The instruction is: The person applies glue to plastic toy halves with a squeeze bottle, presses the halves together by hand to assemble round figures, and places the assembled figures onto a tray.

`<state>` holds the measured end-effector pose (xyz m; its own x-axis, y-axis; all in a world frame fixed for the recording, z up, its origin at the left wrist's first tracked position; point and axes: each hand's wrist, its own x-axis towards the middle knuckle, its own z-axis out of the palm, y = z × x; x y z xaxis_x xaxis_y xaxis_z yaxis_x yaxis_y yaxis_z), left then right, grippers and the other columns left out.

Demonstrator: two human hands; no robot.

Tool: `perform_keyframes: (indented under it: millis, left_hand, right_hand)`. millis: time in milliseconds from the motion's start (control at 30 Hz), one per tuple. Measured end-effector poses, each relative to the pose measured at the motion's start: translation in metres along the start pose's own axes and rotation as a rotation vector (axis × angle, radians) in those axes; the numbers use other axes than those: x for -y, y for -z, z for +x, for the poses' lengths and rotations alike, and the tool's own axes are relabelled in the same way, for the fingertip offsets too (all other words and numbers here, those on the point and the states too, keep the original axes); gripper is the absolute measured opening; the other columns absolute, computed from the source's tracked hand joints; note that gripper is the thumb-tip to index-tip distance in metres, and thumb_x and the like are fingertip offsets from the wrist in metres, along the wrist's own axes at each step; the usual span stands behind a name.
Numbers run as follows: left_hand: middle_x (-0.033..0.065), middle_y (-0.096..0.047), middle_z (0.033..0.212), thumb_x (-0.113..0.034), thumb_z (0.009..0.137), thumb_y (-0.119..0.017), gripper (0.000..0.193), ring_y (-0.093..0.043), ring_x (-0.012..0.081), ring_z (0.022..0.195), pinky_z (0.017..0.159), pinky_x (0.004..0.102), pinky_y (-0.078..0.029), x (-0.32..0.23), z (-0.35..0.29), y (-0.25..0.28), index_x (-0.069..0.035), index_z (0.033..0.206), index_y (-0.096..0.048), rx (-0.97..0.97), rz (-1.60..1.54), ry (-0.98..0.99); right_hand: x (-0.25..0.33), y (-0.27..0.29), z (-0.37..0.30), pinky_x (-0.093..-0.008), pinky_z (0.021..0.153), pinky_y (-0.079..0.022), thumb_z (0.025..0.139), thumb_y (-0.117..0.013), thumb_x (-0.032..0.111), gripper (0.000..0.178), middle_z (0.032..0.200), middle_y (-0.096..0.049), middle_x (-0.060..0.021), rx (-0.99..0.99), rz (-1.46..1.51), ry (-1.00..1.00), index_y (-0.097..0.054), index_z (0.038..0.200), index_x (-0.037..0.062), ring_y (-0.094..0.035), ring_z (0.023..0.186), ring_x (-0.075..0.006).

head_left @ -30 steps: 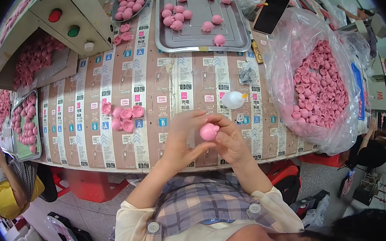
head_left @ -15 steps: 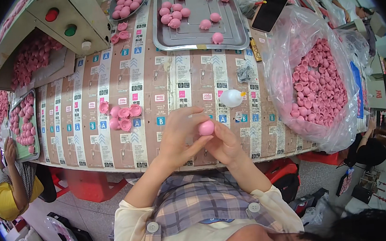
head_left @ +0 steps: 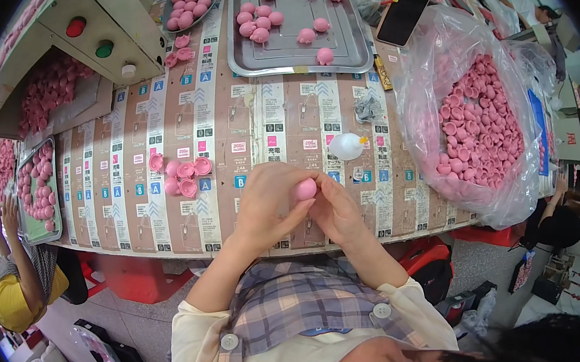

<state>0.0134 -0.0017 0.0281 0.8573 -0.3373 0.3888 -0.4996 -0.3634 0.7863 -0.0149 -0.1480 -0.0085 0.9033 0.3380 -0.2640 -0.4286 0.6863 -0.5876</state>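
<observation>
Between my two hands is a small pink plastic ball (head_left: pixel 305 189), held just above the near part of the table. My left hand (head_left: pixel 264 201) curls round it from the left, thumb below and fingers over the top. From the right, the fingers of my right hand (head_left: pixel 338 211) close against the same ball. Part of the ball is hidden behind the fingers. A white squeeze bottle (head_left: pixel 347 146) with a yellow tip lies just beyond my right hand. Left of my hands sits a small group of pink half shells (head_left: pixel 185 169), some showing their hollow insides.
A metal tray (head_left: pixel 296 65) with several pink balls stands at the back. On the right is a clear plastic bag (head_left: pixel 422 98) full of pink shells. A phone (head_left: pixel 402 13) leans behind it. A machine (head_left: pixel 97 32) with red and green buttons stands at left; a co-worker (head_left: pixel 20 284) sits beyond.
My left fingers have closed further over the ball, and the ball has shifted slightly left and up. At the left, the co-worker's hands have risen a little.
</observation>
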Motion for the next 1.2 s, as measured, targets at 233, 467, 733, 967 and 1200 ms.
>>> perform_keyframes:
  millis: [233,467,733,967,1200]
  left_hand:
    - [0.0101,-0.056,0.093,-0.006,0.069,-0.061,0.027,-0.052,0.0235,0.088,0.077,0.0314,-0.040,0.044,0.039,0.012,-0.003,0.096,-0.056,-0.084,0.121,0.061]
    - [0.0086,-0.055,0.091,-0.006,0.073,-0.056,0.023,-0.053,0.0232,0.084,0.069,0.0312,-0.043,0.111,0.140,0.017,-0.006,0.096,-0.054,-0.010,0.316,0.018]
    - [0.0081,-0.055,0.091,-0.006,0.074,-0.056,0.024,-0.051,0.0225,0.085,0.071,0.0307,-0.041,0.126,0.144,0.026,-0.006,0.098,-0.052,0.135,0.339,0.087]
    - [0.0086,-0.053,0.102,-0.005,0.074,-0.057,0.024,-0.051,0.0173,0.091,0.076,0.0262,-0.040,0.103,0.081,0.107,-0.006,0.098,-0.055,-0.069,0.265,0.139]
    - [0.0068,-0.053,0.094,-0.005,0.070,-0.059,0.025,-0.051,0.0226,0.088,0.078,0.0302,-0.040,0.074,-0.008,0.106,-0.006,0.095,-0.056,0.052,0.301,0.372]
  right_hand:
    - [0.006,0.012,-0.008,-0.0251,0.078,-0.038,0.089,-0.039,0.025,0.033,0.094,-0.054,-0.0067,0.057,-0.113,-0.031,-0.045,0.111,0.0010,-0.049,0.084,-0.0114]
    - [0.005,0.019,-0.010,-0.0259,0.074,-0.039,0.088,-0.041,0.024,0.033,0.089,-0.054,-0.0084,0.068,-0.117,-0.045,-0.045,0.108,-0.0019,-0.049,0.079,-0.0132]
    - [0.007,0.022,-0.008,-0.0256,0.073,-0.040,0.087,-0.042,0.023,0.032,0.089,-0.054,-0.0082,0.076,-0.119,-0.075,-0.046,0.108,-0.0011,-0.050,0.080,-0.0130]
    - [0.031,0.031,-0.025,-0.0246,0.073,-0.040,0.085,-0.045,0.015,0.027,0.090,-0.055,-0.0075,-0.111,-0.628,0.201,-0.048,0.106,-0.0017,-0.051,0.083,-0.0115]
    - [0.058,0.047,0.000,-0.0219,0.072,-0.041,0.073,-0.059,0.003,0.038,0.098,-0.052,-0.0053,-0.490,-1.192,0.604,-0.048,0.109,0.0023,-0.052,0.081,-0.0113]
